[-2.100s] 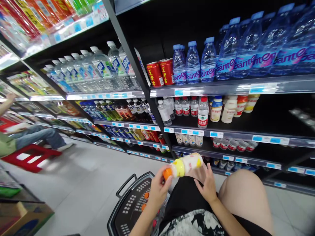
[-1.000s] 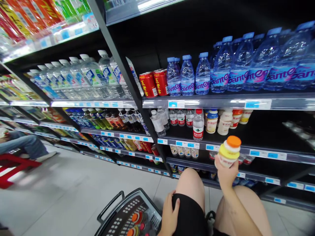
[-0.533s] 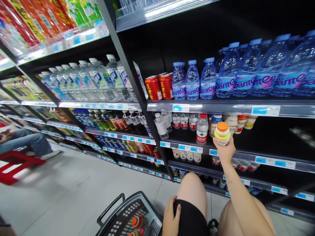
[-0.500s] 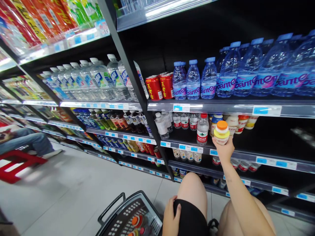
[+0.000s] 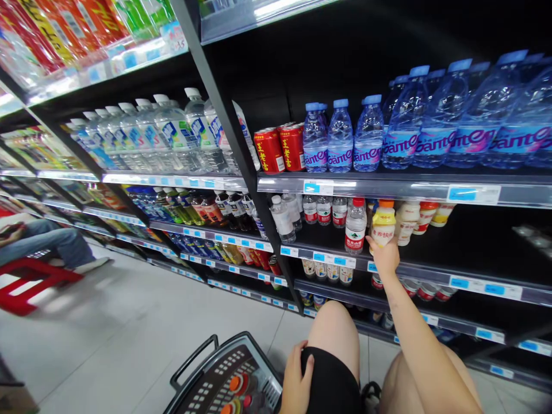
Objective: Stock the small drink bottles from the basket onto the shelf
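Note:
My right hand (image 5: 383, 257) reaches up to the middle shelf (image 5: 431, 277) and grips a small cream bottle with a yellow band and orange cap (image 5: 382, 223). The bottle stands upright at the shelf front, between a red-capped water bottle (image 5: 355, 226) and similar cream bottles (image 5: 407, 221). My left hand (image 5: 296, 380) rests flat on my left thigh, holding nothing. Below it sits a black shopping basket (image 5: 207, 385) with several orange-capped bottles inside.
Shelves of bottled water (image 5: 431, 126), red cans (image 5: 278, 148) and coloured drinks (image 5: 194, 204) line the aisle. Small tins (image 5: 414, 287) sit on the shelf below. At far left a seated person's legs (image 5: 47, 250) are by a red stool (image 5: 30, 282).
My right hand took the bottle from both hands at my lap, raised it upright and moved it onto the shelf front. My left hand dropped to my thigh.

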A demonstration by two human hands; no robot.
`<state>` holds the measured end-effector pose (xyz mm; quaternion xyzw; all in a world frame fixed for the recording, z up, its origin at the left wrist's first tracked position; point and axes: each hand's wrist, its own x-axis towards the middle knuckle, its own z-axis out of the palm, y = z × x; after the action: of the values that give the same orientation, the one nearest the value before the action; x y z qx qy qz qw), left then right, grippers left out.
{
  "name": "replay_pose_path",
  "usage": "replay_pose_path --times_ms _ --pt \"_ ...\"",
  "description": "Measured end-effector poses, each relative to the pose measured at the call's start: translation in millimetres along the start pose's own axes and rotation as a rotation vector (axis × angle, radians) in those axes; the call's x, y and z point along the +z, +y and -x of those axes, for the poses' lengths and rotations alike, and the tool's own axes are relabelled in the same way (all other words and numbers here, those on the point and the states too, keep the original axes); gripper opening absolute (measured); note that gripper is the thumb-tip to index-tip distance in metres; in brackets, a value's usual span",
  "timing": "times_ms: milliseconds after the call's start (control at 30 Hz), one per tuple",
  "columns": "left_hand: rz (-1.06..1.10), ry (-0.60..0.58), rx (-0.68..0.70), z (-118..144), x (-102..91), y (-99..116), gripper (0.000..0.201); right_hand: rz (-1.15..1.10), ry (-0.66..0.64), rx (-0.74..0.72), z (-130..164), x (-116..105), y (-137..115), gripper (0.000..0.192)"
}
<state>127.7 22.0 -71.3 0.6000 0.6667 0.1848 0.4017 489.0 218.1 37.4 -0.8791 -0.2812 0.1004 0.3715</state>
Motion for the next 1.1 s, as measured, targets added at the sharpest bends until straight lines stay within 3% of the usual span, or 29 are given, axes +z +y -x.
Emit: replay_pose_path --times_ms 133,267,433,633,800,1100 --pt "0.011 0.010 0.007 0 2.3 -2 0.057 0.102 0.038 -0.095 -1 4 5 0.083" --pt "0.020 0.018 0.021 -1 4.0 -5 0.056 0.163 -0.033 -0.188 -4 5 14 0.082" --pt "0.048 0.028 0.011 -3 2.1 -3 0.054 0.211 -0.082 -0.323 -2 2 24 0.070" --pt "0.027 0.028 0.007 -3 2.5 -6 0.055 0.295 -0.157 -0.383 -5 -13 29 0.057" --pt "0.018 0.041 0.004 -4 4.5 -8 0.058 0.366 -0.118 -0.463 -12 -18 39 0.049" --pt "0.017 0.045 -0.002 -5 3.7 -8 0.056 0.477 -0.033 -0.504 -10 -13 43 0.055"
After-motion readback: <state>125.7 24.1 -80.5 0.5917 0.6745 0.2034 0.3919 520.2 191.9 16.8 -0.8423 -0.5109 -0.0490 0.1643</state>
